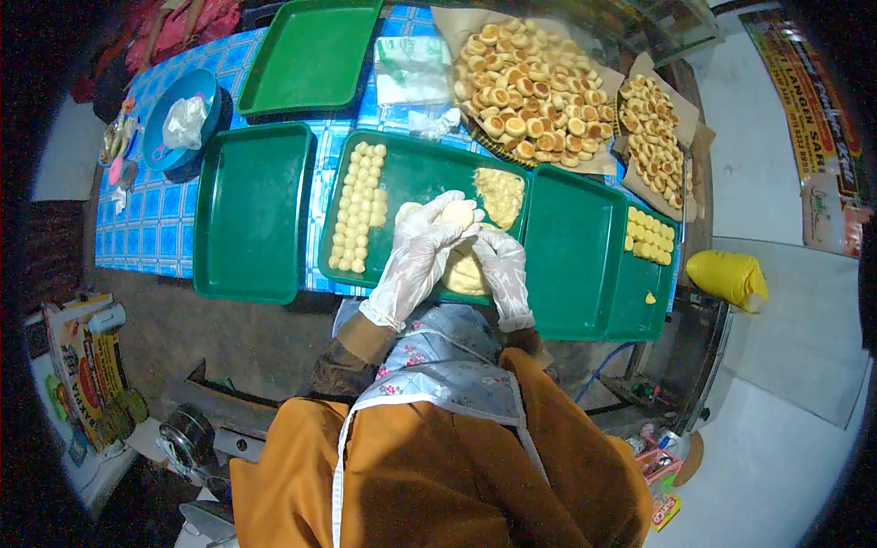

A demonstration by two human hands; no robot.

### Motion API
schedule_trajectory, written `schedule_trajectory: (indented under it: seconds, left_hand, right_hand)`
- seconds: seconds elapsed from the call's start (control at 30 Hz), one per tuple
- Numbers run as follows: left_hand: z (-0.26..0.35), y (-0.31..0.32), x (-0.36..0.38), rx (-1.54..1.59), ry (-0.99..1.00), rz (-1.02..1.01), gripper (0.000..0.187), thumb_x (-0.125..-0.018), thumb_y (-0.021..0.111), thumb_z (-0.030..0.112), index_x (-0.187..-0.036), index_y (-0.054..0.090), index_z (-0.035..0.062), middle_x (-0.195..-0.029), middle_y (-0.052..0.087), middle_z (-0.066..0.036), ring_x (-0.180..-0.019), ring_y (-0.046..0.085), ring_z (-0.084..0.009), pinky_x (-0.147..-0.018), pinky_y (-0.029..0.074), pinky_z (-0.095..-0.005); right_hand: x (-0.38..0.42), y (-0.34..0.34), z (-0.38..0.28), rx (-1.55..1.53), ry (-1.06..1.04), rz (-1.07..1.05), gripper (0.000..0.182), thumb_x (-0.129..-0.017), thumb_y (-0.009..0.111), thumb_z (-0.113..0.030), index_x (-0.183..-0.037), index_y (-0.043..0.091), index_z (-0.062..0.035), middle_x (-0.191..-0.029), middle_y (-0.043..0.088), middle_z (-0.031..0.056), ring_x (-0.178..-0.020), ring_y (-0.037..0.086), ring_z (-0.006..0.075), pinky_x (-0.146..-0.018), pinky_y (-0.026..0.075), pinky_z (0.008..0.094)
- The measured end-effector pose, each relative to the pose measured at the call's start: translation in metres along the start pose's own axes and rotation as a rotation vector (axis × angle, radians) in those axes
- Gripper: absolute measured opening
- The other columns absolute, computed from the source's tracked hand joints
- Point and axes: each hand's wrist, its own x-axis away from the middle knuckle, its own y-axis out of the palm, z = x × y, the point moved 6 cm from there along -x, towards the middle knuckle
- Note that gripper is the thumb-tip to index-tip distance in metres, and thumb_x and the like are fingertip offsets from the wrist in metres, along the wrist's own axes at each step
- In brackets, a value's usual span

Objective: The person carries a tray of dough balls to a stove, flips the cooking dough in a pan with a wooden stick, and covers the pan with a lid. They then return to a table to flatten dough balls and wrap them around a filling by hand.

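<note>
Both my hands wear thin whitish gloves and meet over the near side of a green tray (411, 155). My left hand (418, 245) is closed around a pale, rounded piece of dough (455, 216). The fingers of my right hand (501, 260) are bent together at the lower right edge of this piece, and the fingertips are partly hidden. Below them lies a larger lump of smooth dough (466, 276). Rows of small dough balls (352, 215) line the tray's left side. A rough, yellowish mass (500, 194) rests at its upper right.
Green trays flank the work tray at left (248, 219) and right (568, 256). Yellow pieces (649, 234) sit on another tray at far right. Browned round pastries (539, 91) are heaped behind. A blue basin (183, 123) holds a white plastic bag. Another person's arm (174, 32) shows at upper left.
</note>
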Motion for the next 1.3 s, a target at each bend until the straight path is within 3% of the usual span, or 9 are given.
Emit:
schedule_trajectory:
  seconds: [0.27, 0.43, 0.63, 1.03, 1.17, 1.23, 1.3]
  left_hand:
    - [0.001, 0.002, -0.002, 0.011, -0.062, 0.002, 0.042, -0.098, 0.061, 0.005, -0.135, 0.047, -0.0091, -0.128, 0.059, -0.023, -0.118, 0.063, -0.034, -0.1, 0.056, -0.0385]
    - [0.002, -0.002, -0.002, -0.029, -0.105, 0.055, 0.041, -0.098, 0.063, 0.006, -0.133, 0.049, -0.0093, -0.127, 0.06, -0.022, -0.114, 0.065, -0.034, -0.098, 0.057, -0.0374]
    - [0.007, 0.0, 0.001, 0.008, -0.065, 0.043, 0.039, -0.097, 0.064, 0.006, -0.128, 0.053, -0.0143, -0.124, 0.062, -0.023, -0.113, 0.066, -0.0336, -0.095, 0.058, -0.0363]
    - [-0.003, -0.019, -0.008, -0.02, -0.008, 0.071, 0.037, -0.1, 0.061, 0.014, -0.129, 0.054, -0.0073, -0.123, 0.064, -0.02, -0.109, 0.067, -0.0305, -0.093, 0.059, -0.038]
    - [-0.011, -0.018, -0.016, 0.225, -0.09, 0.064, 0.044, -0.1, 0.061, 0.015, -0.135, 0.047, -0.0076, -0.125, 0.062, -0.022, -0.115, 0.065, -0.0334, -0.095, 0.059, -0.0397]
    - [-0.012, -0.015, -0.015, 0.316, -0.113, 0.029, 0.047, -0.099, 0.06, 0.013, -0.138, 0.043, -0.0081, -0.127, 0.06, -0.024, -0.118, 0.063, -0.0354, -0.096, 0.058, -0.0403]
    - [-0.008, -0.011, -0.013, 0.139, -0.04, 0.012, 0.048, -0.097, 0.058, 0.007, -0.139, 0.041, -0.0095, -0.129, 0.058, -0.025, -0.119, 0.062, -0.0365, -0.098, 0.058, -0.0406]
  right_hand:
    - [-0.005, 0.001, -0.007, 0.09, 0.014, -0.077, 0.02, -0.092, 0.068, -0.02, -0.102, 0.075, -0.0049, -0.097, 0.073, 0.0129, -0.092, 0.069, 0.0255, -0.083, 0.052, 0.0371]
    - [-0.004, 0.006, -0.004, -0.015, 0.057, -0.064, 0.021, -0.092, 0.068, -0.021, -0.105, 0.075, -0.0054, -0.098, 0.073, 0.0128, -0.092, 0.068, 0.0251, -0.083, 0.052, 0.037]
    - [-0.005, 0.005, -0.016, 0.037, 0.035, -0.096, 0.023, -0.092, 0.068, -0.019, -0.108, 0.074, -0.0039, -0.099, 0.073, 0.0134, -0.091, 0.068, 0.026, -0.084, 0.051, 0.0367]
    - [-0.007, 0.004, -0.008, 0.04, -0.024, -0.043, 0.023, -0.092, 0.067, -0.016, -0.11, 0.074, -0.0035, -0.105, 0.074, 0.0138, -0.098, 0.069, 0.0269, -0.09, 0.052, 0.0372]
    - [-0.008, 0.0, 0.004, 0.101, -0.043, 0.015, 0.026, -0.092, 0.068, -0.012, -0.114, 0.073, 0.0008, -0.111, 0.074, 0.0136, -0.104, 0.068, 0.0221, -0.094, 0.051, 0.0333]
    - [-0.006, -0.005, -0.008, -0.105, -0.035, 0.083, 0.022, -0.092, 0.068, -0.01, -0.111, 0.073, -0.0001, -0.11, 0.074, 0.0136, -0.105, 0.068, 0.0236, -0.096, 0.051, 0.0343]
    - [-0.005, -0.013, -0.024, -0.246, -0.035, 0.15, 0.02, -0.092, 0.067, -0.009, -0.11, 0.073, -0.0006, -0.111, 0.074, 0.0135, -0.106, 0.068, 0.0239, -0.097, 0.051, 0.0346]
